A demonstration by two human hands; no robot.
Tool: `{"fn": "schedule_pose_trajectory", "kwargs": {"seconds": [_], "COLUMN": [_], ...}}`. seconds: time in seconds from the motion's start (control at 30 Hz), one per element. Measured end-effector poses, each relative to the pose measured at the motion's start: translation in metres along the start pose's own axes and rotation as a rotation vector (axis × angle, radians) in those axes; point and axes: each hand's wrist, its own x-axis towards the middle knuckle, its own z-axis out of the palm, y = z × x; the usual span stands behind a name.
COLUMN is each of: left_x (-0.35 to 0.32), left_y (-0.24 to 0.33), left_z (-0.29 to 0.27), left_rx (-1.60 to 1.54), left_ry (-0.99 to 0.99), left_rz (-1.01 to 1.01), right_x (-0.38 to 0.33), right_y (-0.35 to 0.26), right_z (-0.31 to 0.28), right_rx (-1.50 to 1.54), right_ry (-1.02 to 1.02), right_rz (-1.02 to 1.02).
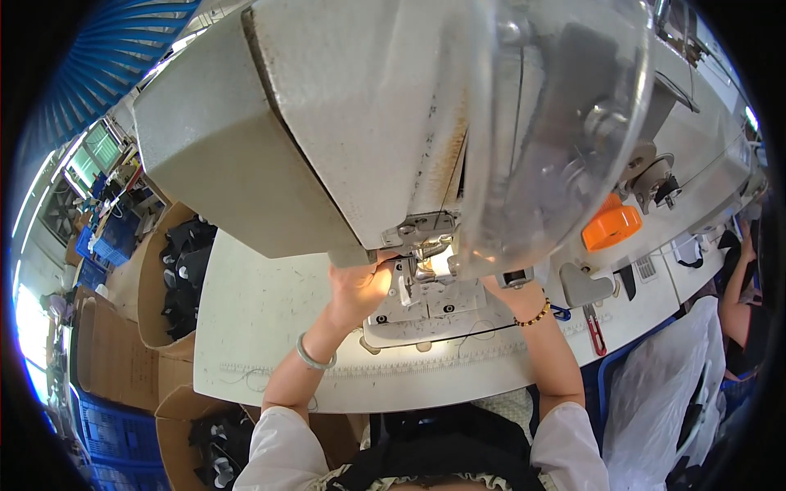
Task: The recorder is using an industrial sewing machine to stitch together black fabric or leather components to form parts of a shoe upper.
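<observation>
A large grey-white sewing machine [352, 123] fills the upper middle of the view, with its needle and presser foot area [422, 266] lit by a lamp. My left hand [359, 286] is just left of the needle area, its fingers hidden behind the machine head. On the other side, my right hand [516, 296] reaches in under the clear plastic shield [565, 147], which covers its fingers. Whether either hand holds something cannot be seen. Beneath the presser foot lies the metal needle plate [430, 311].
The white table [270, 327] has a printed ruler along its front. A red-handled tool [595, 330] and a blue-handled tool [560, 313] lie right. Cardboard boxes [151, 286] of black pieces [187, 274] stand left. A plastic bag [663, 393] and another person's arm [734, 286] are right.
</observation>
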Motion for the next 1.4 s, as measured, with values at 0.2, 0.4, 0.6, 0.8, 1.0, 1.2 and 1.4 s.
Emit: {"fn": "schedule_pose_trajectory", "kwargs": {"seconds": [0.2, 0.4, 0.6, 0.8, 1.0, 1.2, 1.4], "left_x": [0.016, 0.010, 0.009, 0.006, 0.010, 0.021, 0.018], "left_y": [0.016, 0.009, 0.009, 0.003, -0.018, -0.033, -0.062], "left_z": [-0.004, 0.000, -0.001, 0.002, 0.012, 0.007, -0.070], "left_rx": [-0.009, -0.020, -0.023, -0.034, 0.119, 0.241, -0.031], "left_ry": [0.074, 0.046, 0.071, 0.016, 0.101, -0.057, 0.453], "left_rz": [0.158, 0.106, 0.096, 0.060, 0.202, -0.166, -0.244], "right_x": [0.009, 0.007, 0.011, 0.009, 0.021, 0.029, -0.018], "right_y": [-0.011, -0.005, -0.014, -0.009, -0.026, -0.052, -0.057], "right_z": [-0.009, -0.006, -0.009, -0.008, -0.015, -0.031, -0.069], "right_rx": [-0.129, -0.228, -0.239, -0.242, -0.074, 0.116, -0.123], "right_ry": [0.043, 0.051, 0.053, 0.091, 0.098, 0.033, 0.021], "right_rz": [-0.135, -0.168, -0.147, -0.194, -0.142, 0.254, 0.111]}}
